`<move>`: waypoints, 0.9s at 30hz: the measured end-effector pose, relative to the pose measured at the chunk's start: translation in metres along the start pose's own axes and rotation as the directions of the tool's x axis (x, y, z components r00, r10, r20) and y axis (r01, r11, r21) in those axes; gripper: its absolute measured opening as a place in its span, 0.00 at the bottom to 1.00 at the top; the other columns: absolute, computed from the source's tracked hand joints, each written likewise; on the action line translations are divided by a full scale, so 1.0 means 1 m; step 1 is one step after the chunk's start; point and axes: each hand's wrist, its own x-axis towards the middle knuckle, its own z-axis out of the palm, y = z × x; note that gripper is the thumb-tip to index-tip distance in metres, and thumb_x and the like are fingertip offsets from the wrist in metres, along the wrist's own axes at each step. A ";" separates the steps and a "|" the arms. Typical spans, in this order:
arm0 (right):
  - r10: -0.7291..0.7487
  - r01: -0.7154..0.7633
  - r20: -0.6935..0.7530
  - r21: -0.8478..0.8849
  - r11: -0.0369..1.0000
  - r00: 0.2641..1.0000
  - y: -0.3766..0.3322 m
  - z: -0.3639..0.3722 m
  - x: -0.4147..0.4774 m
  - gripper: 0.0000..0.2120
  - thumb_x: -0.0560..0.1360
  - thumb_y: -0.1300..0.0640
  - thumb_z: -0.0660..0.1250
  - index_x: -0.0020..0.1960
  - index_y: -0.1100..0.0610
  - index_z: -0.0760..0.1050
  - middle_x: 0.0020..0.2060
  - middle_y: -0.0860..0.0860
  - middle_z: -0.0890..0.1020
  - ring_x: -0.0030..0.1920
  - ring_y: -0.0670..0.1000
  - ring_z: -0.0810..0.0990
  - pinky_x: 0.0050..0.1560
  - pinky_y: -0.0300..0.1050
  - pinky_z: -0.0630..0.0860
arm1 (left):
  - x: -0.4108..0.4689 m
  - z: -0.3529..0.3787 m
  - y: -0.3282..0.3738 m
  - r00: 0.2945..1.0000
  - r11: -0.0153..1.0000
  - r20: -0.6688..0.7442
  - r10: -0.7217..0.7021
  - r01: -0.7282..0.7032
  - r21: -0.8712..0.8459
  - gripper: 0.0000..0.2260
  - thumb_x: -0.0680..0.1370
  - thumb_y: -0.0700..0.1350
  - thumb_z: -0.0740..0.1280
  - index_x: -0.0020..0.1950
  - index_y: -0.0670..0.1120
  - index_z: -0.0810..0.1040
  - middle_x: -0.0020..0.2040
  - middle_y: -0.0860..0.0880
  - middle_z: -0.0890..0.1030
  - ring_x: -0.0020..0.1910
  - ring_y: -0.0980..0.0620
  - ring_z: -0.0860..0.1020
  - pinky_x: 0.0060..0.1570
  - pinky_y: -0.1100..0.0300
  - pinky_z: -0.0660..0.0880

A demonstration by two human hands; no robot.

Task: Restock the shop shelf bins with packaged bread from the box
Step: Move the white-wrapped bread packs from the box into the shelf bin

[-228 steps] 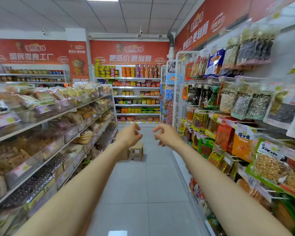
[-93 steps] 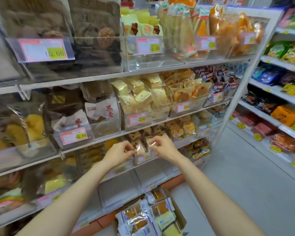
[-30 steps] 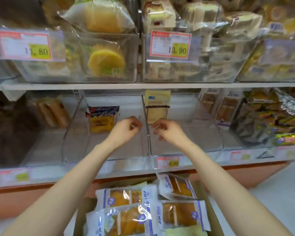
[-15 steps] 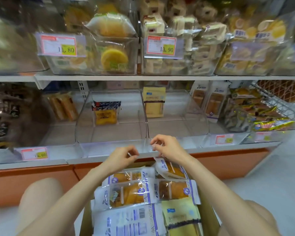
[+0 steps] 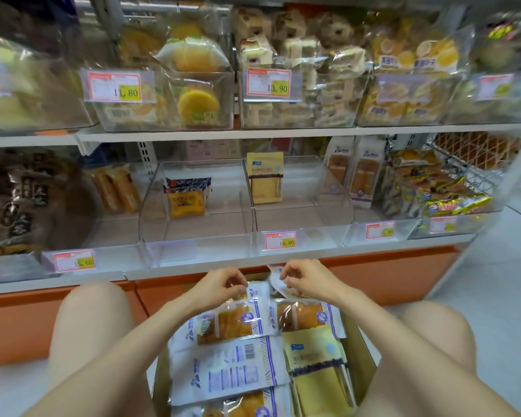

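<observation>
Head view. Cardboard box, on the floor below the shelf front edge: blue-and-white bread packs lying flat, ready for picking. Left hand and right hand, fingers curled, each apparently pinching a wrapper edge at the box's far end. Clear bins above are nearly bare, awaiting stock.
</observation>
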 end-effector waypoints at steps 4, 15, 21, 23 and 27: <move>0.044 -0.045 -0.008 -0.087 0.995 0.999 0.011 -0.002 0.005 0.06 0.77 0.57 0.65 0.52 0.52 0.78 0.46 0.48 0.81 0.39 0.46 0.77 0.46 0.46 0.77 | 0.012 0.008 -0.007 1.000 1.000 0.019 -0.013 0.013 0.019 0.04 0.78 0.42 0.65 0.52 0.45 0.78 0.45 0.50 0.80 0.40 0.59 0.77 0.39 0.72 0.72; 0.252 -0.257 -0.065 -0.079 0.963 0.965 0.063 0.021 0.023 0.04 0.75 0.54 0.66 0.50 0.48 0.77 0.50 0.47 0.80 0.50 0.48 0.77 0.48 0.43 0.73 | 0.089 0.067 -0.004 0.943 0.921 -0.030 -0.330 0.329 0.208 0.19 0.75 0.62 0.63 0.52 0.47 0.74 0.47 0.50 0.79 0.45 0.52 0.76 0.43 0.58 0.72; 0.289 -0.293 -0.075 -0.059 0.954 0.954 0.087 0.016 0.031 0.13 0.73 0.54 0.68 0.57 0.48 0.74 0.56 0.48 0.78 0.57 0.50 0.76 0.57 0.47 0.73 | 0.112 0.089 0.002 0.958 0.955 -0.059 -0.279 0.284 0.091 0.06 0.78 0.45 0.64 0.42 0.48 0.70 0.46 0.47 0.77 0.45 0.50 0.75 0.42 0.60 0.69; 0.263 -0.266 -0.047 -0.052 0.963 0.964 0.090 0.013 0.030 0.23 0.72 0.54 0.71 0.65 0.47 0.69 0.61 0.48 0.74 0.62 0.50 0.72 0.61 0.46 0.71 | 0.106 0.083 0.000 0.979 0.981 -0.064 -0.191 0.190 -0.025 0.10 0.77 0.40 0.64 0.38 0.49 0.66 0.44 0.48 0.76 0.42 0.52 0.74 0.41 0.60 0.70; 0.163 -0.163 0.064 0.002 0.987 0.985 0.087 0.014 0.025 0.47 0.66 0.49 0.76 0.75 0.46 0.51 0.72 0.48 0.61 0.71 0.51 0.57 0.70 0.49 0.60 | 0.084 0.057 0.002 0.994 0.905 -0.053 -0.099 0.068 -0.420 0.08 0.77 0.36 0.63 0.39 0.43 0.68 0.42 0.43 0.77 0.41 0.52 0.79 0.41 0.59 0.79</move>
